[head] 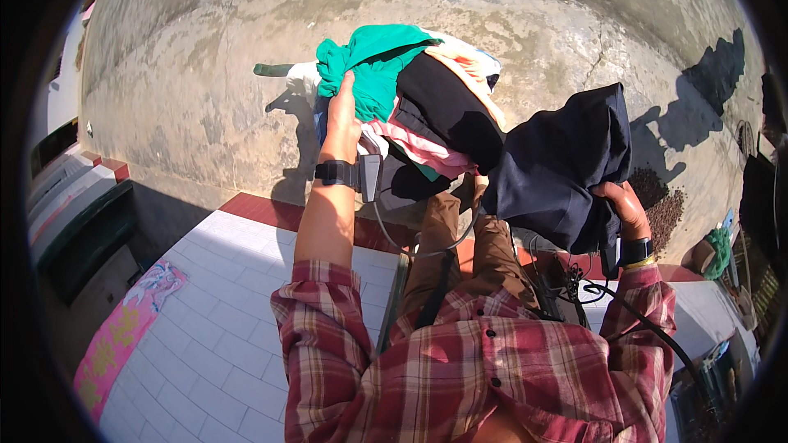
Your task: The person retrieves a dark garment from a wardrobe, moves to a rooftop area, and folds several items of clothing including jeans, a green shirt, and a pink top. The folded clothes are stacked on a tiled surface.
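Note:
My left hand (345, 111) grips a green cloth garment (381, 67) at the left of a heap of clothes, thumb on top and fingers mostly hidden. The heap holds a black garment (449, 104), a pink garment (418, 144), a peach garment (471, 64) and some white cloth (303, 79). What bears the heap is mostly hidden; a dark green rod end (273, 69) sticks out at its left. To the right, my right hand (625, 203) holds a dark navy cloth garment (560, 166) by its right edge; it hangs beside the black garment.
A white-tiled ledge (228, 301) with a red tiled edge lies at the left, bearing a pink patterned mat (126, 338). Black cables (575, 283) run beside my right leg. A brown granular pile (662, 212) and a green net bundle (717, 252) lie on the concrete ground at right.

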